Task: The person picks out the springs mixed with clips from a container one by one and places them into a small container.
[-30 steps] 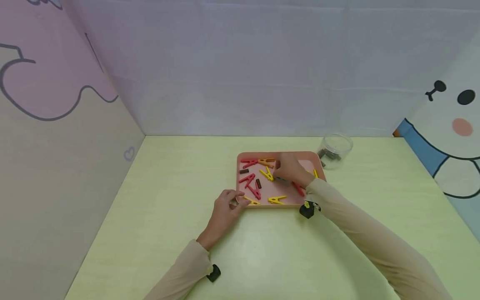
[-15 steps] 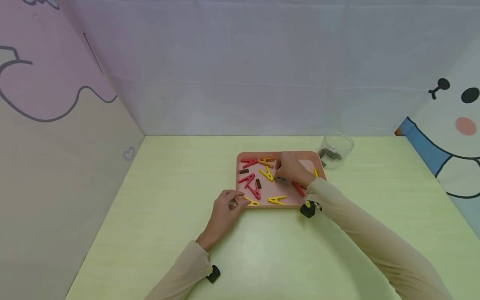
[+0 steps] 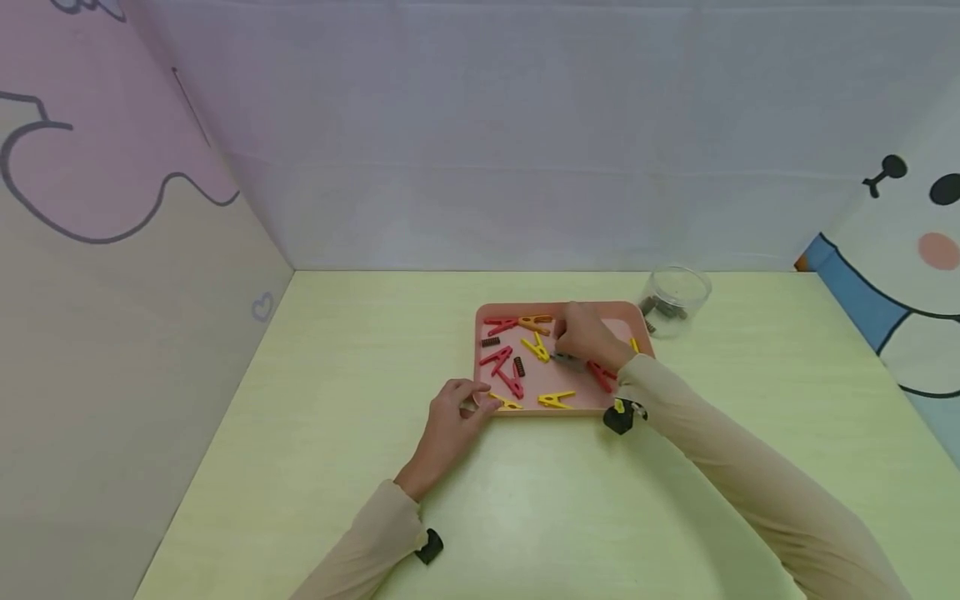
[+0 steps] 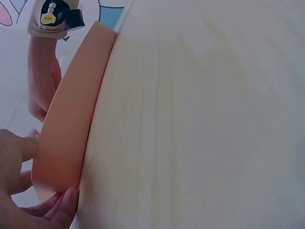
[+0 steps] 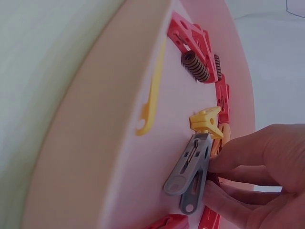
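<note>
At the near left corner of the pink tray (image 3: 637, 312), my left hand (image 3: 450, 421) grips the tray's wall. The left wrist view shows its thumb on one side of the tray's end (image 4: 71, 124) and several fingers at the bottom edge. Inside the tray, my right hand (image 3: 588, 337) has curled fingers at a grey clothespin (image 5: 188, 169), with thumb and index finger (image 5: 240, 152) against its side. The fingertips are partly hidden behind the clothespin. A yellow clothespin (image 5: 206, 119) touches its far end. A red clothespin (image 3: 602, 377) lies beside the right wrist.
Several red, yellow and orange clothespins (image 3: 536, 323) lie about the tray. Dark ribbed cylinders like springs (image 3: 491, 342) lie among them. A clear round container (image 3: 678, 287) with dark pieces stands behind the tray's right corner. A white wall (image 3: 480, 167) closes off the table's back.
</note>
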